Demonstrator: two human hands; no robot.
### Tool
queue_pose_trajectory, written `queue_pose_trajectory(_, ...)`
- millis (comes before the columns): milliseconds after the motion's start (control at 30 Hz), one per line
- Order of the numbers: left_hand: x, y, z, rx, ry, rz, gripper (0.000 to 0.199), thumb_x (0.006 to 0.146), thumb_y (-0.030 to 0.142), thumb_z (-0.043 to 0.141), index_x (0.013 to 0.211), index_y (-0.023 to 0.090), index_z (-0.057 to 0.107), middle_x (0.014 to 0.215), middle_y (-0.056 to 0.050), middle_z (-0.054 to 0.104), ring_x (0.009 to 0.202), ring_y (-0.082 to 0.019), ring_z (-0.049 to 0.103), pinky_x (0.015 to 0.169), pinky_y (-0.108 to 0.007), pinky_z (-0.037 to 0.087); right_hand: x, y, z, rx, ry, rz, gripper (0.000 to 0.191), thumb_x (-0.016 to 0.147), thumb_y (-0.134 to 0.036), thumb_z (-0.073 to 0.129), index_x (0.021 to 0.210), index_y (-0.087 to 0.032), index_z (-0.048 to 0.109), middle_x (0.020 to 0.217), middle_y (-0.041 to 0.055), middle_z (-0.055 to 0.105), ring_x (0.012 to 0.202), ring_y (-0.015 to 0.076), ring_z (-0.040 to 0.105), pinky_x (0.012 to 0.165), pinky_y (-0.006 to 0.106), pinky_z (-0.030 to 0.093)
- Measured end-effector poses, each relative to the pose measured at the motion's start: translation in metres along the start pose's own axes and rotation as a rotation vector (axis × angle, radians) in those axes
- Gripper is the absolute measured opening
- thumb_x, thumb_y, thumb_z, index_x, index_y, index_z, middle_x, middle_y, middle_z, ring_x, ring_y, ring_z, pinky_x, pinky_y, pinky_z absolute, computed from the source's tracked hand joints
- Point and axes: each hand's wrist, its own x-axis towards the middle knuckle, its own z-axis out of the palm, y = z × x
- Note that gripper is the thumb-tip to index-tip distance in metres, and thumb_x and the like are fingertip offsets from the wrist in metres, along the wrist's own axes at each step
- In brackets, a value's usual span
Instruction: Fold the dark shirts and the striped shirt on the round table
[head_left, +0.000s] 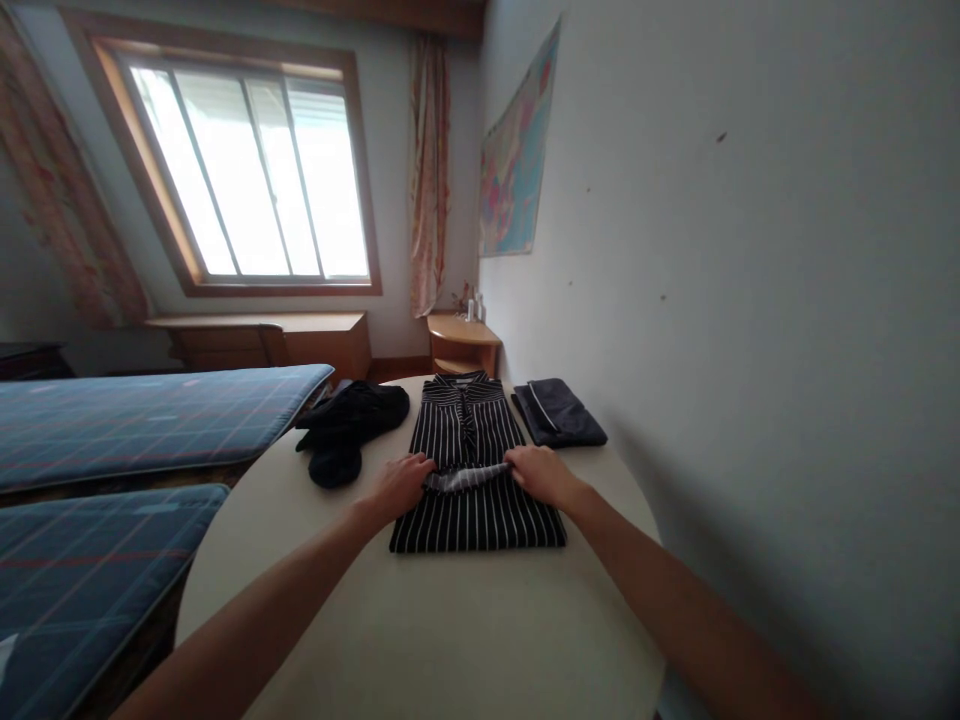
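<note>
A black shirt with white stripes (pixel 480 520) lies on the round pale table (pixel 450 620), its collar at the far end and its sides folded in. My left hand (pixel 401 485) pinches the shirt near its left side, fingers closed on the cloth. On the other side, my right hand (pixel 544 474) grips the cloth in the same way. Between the two hands a strip of the shirt's paler inner side shows, bent up across the middle. My fingertips are partly hidden by the cloth and the hands.
Left of the shirt sits a crumpled dark garment (pixel 360 415); to its right lies a folded dark garment (pixel 564 412). Two beds with blue plaid mattresses (pixel 165 415) flank the table on the left, and a white wall (pixel 750 330) stands at the right.
</note>
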Motion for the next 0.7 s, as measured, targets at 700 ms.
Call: queue_pose_trajectory(700, -0.055, -0.004, -0.03, -0.192, -0.201, 0.305, 0.019, 0.074, 0.011, 0.053, 0.085, 0.023, 0.063, 0.09, -0.001, 0.071, 0.087, -0.021, 0.067, 0.079, -0.029, 0.048, -0.056, 0.006, -0.005, 0.378, -0.168, -0.296, 0.023, 0.077, -0.018, 0.059, 0.098, -0.018, 0.069, 0.095, 0.0048, 0.07, 0.083, 0.0175, 0.062, 0.074, 0.026, 0.042)
